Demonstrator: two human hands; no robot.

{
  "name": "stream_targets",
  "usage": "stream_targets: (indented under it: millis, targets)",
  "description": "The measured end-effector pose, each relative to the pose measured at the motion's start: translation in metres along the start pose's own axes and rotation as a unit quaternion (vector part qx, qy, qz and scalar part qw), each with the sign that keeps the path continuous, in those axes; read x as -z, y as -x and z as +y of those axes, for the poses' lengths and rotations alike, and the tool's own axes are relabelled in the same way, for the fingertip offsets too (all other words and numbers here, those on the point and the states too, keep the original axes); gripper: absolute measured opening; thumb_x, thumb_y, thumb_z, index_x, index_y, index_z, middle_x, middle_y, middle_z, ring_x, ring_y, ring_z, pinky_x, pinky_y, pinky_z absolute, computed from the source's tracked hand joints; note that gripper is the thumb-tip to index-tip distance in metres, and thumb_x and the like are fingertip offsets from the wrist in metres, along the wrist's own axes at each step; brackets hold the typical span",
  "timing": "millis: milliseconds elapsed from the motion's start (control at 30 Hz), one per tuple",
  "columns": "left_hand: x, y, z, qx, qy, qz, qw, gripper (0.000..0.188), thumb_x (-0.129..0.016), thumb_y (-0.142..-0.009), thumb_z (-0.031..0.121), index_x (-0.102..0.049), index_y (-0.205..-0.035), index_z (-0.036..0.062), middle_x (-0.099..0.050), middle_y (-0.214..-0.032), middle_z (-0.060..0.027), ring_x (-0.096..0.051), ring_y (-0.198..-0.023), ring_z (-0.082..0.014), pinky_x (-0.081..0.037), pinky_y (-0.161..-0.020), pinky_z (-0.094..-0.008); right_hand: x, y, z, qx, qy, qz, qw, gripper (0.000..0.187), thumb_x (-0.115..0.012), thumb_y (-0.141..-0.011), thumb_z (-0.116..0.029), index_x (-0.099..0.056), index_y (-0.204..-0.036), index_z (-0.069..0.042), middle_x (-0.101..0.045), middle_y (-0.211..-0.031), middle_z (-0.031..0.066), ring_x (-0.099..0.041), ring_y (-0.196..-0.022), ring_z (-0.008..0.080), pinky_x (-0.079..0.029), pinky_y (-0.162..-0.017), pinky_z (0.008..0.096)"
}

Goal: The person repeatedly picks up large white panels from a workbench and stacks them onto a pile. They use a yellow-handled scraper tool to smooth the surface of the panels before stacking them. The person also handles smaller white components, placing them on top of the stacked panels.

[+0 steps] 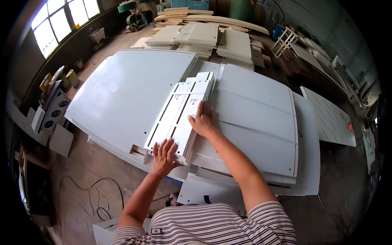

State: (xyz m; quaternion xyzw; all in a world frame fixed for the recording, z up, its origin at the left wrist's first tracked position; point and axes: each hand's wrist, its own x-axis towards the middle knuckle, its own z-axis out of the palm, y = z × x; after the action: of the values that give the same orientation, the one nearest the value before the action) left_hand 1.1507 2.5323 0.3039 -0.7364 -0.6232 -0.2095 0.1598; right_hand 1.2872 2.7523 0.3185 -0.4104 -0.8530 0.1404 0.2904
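Note:
A stack of narrow white panels (176, 107) with long slots and small holes lies in front of me, slightly slanted. Across its near end rests my left hand (164, 157), fingers spread on the top surface and thumb at the near edge. My right hand (202, 120) lies farther up along the stack's right edge, its fingers stretched out and touching it. Beneath and to the left is a large white panel (122, 92) with small holes and a rectangular cutout at its near edge. Another pile of wide white panels (253, 118) sits to the right.
Cream-coloured panels (234, 44) are piled beyond the work surface. Cables (98, 190) trail over the floor at the near left. A slotted white board (326, 116) lies at the right. Buckets (72, 78) stand at the left, near a panel with round dark openings (56, 111).

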Motion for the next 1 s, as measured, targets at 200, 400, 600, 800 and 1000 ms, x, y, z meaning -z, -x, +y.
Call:
stream_targets:
  millis: [200,400,600,800,1000]
  targets:
    - [0.008,-0.006,-0.010,-0.029,-0.009,-0.116,0.993,0.082,-0.058,-0.080,0.059,-0.032,-0.143,0.0127,-0.031,-0.148,-0.0116,-0.027,-0.138,-0.0283,-0.014,-0.112,-0.0492,-0.013,-0.002,-0.042,0.048,0.193,-0.090,0.976,0.078,-0.032,-0.094,-0.055,-0.023,-0.145,0.004,-0.009,-0.156,0.0189,-0.002,-0.145,0.0315,0.003,-0.110,0.0638]
    - [0.028,0.017,-0.016,-0.004,0.040,-0.110,0.993,0.070,-0.068,-0.081,0.037,-0.039,-0.139,0.0130,-0.034,-0.145,-0.0092,-0.030,-0.135,-0.0309,-0.021,-0.111,-0.0472,-0.028,-0.013,-0.046,0.030,0.191,-0.119,0.974,0.080,-0.029,-0.095,-0.055,-0.021,-0.144,0.007,-0.009,-0.155,0.0229,-0.006,-0.145,0.0333,-0.003,-0.114,0.0557]
    - [0.091,0.074,-0.003,0.074,0.033,-0.117,0.990,0.034,-0.072,-0.074,0.022,-0.059,-0.102,0.0078,-0.059,-0.102,-0.0058,-0.053,-0.101,-0.0244,-0.039,-0.091,-0.0390,-0.036,-0.018,-0.040,0.057,0.218,-0.128,0.966,0.079,-0.028,-0.096,-0.055,-0.023,-0.144,0.007,-0.012,-0.154,0.0241,-0.011,-0.144,0.0354,-0.008,-0.114,0.0528]
    - [0.204,0.122,0.051,0.191,-0.074,-0.064,0.977,0.026,-0.072,-0.074,0.019,-0.057,-0.093,0.0099,-0.057,-0.094,-0.0038,-0.053,-0.090,-0.0239,-0.041,-0.080,-0.0375,-0.056,-0.033,-0.014,0.102,0.240,-0.108,0.959,0.078,-0.034,-0.094,-0.056,-0.033,-0.139,0.008,-0.026,-0.149,0.0241,-0.022,-0.140,0.0359,-0.020,-0.111,0.0518]
    - [0.352,0.175,0.150,0.102,-0.316,-0.091,0.939,0.018,-0.058,-0.082,0.016,-0.060,-0.099,0.0097,-0.056,-0.107,-0.0038,-0.052,-0.107,-0.0168,-0.044,-0.094,-0.0345,0.005,-0.007,-0.053,0.134,0.072,-0.060,0.986,0.051,-0.052,-0.094,-0.037,-0.053,-0.121,0.006,-0.059,-0.118,0.0239,-0.055,-0.110,0.0401,-0.045,-0.091,0.0460]
